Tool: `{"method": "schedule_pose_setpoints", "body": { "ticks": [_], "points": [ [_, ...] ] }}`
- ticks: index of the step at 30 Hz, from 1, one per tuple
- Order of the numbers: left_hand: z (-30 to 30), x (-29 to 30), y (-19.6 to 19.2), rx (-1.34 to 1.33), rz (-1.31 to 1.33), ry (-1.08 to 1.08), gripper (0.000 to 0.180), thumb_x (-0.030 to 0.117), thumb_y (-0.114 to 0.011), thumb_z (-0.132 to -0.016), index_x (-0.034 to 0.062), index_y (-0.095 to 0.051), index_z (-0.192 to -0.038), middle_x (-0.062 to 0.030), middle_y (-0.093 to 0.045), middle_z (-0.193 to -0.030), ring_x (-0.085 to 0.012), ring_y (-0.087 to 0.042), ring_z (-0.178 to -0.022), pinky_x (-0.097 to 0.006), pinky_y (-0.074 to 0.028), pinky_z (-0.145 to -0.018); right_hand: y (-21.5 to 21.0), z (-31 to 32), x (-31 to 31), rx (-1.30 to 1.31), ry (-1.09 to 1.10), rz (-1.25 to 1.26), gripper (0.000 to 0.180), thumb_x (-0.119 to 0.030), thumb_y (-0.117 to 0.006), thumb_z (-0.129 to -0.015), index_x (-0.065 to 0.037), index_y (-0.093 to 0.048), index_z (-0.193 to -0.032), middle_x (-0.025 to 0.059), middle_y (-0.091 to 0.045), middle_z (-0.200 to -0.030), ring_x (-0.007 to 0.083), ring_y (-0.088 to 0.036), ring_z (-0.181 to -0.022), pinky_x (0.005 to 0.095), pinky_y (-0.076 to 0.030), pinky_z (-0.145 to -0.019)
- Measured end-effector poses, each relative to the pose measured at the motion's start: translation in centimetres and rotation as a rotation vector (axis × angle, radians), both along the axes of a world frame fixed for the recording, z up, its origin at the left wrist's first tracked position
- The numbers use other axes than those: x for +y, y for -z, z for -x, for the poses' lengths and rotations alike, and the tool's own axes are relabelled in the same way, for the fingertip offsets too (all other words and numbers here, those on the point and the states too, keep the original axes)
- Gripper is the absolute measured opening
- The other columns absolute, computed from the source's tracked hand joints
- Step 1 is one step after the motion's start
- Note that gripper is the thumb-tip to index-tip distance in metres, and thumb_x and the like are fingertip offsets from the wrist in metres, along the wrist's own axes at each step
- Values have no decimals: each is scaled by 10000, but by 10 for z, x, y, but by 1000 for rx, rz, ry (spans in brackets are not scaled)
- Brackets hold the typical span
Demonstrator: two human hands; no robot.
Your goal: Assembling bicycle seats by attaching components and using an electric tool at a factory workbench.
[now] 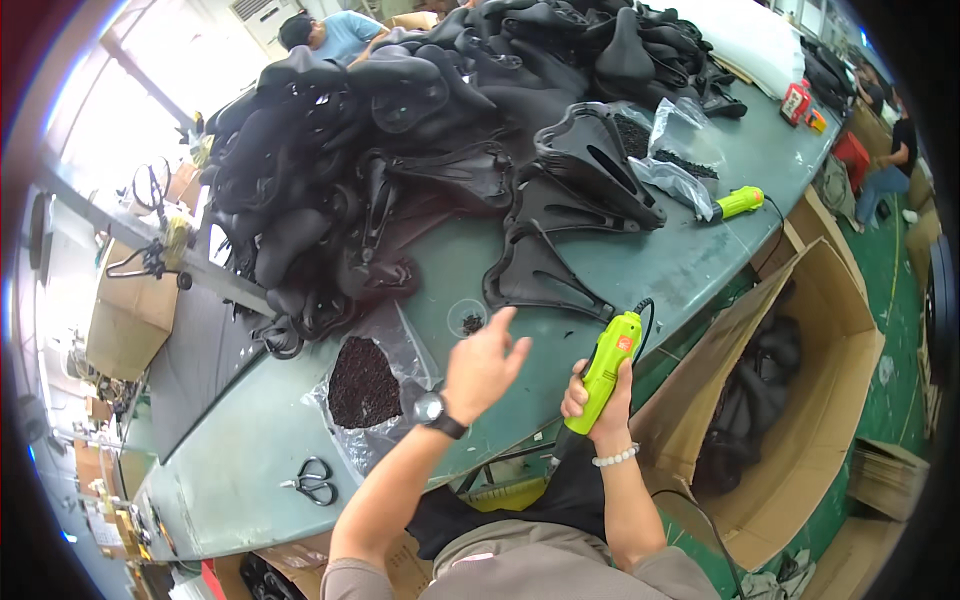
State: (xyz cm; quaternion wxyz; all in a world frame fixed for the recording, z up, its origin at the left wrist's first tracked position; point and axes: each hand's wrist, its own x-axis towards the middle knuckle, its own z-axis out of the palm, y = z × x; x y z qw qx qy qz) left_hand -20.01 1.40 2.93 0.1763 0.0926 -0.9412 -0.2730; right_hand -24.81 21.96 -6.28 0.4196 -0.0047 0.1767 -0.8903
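Observation:
My right hand (603,400) is wrapped round a lime-green electric screwdriver (613,357), whose dark nose points down toward my lap and whose cord leaves from the top. Over the table, my left hand (483,368) is open, with thumb and forefinger apart and no object visible in it. Just beyond its fingers sits a small clear round dish (468,318) with a little heap of small black pieces, probably screws. A black plastic saddle base (545,275) lies beyond both hands, its edge near the screwdriver's top.
Black bicycle saddles (400,95) are piled across the table's far side. Left of my hands lies a clear bag of black screws (366,385), near black-handled scissors (318,483). A second green screwdriver (740,202) rests near the right edge. A cardboard box (820,440) holds saddles.

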Motion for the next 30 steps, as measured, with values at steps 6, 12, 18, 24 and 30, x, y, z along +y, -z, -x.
{"method": "schedule_pose_setpoints", "body": {
  "ticks": [6,12,18,24,30],
  "points": [
    [49,19,8,1,-128,-66,471,320,-695,-871,17,-597,-1219,-117,-695,-817,-303,-670,-717,-403,-530,-659,7,2,28,-15,67,-46,791,-807,-395,-864,-68,-571,-1087,40,-512,-656,207,-504,-509,370,-435,-533],
    [39,-128,-32,276,459,-582,416,315,-666,-854,47,-599,-1164,-161,-603,-1048,-353,-582,-987,-449,-476,-827,15,13,39,-63,160,-77,777,-805,-410,-864,-73,-578,-1061,38,-516,-641,187,-505,-493,350,-426,-498],
    [10,-212,-10,-147,193,-858,652,485,-577,-889,59,-496,-1376,-244,-594,-1238,-441,-579,-1114,-481,-478,-936,20,17,24,-14,53,31,779,-796,-402,-870,-70,-575,-1096,52,-540,-684,225,-542,-556,389,-450,-592],
    [-17,-267,-33,-5,-405,-814,441,332,-572,-908,39,-570,-1238,-152,-660,-1037,-284,-674,-826,-378,-582,-616,23,7,20,3,22,-57,762,-785,-399,-880,-73,-574,-1083,50,-531,-676,218,-525,-550,382,-445,-583],
    [-66,-191,-55,420,-1532,-344,249,231,-461,-997,28,-592,-1056,-119,-656,-1017,-243,-628,-898,-385,-557,-745,23,-12,45,-63,57,-51,760,-780,-406,-878,-78,-556,-1126,62,-527,-696,224,-523,-583,385,-448,-614]
  ]
}}
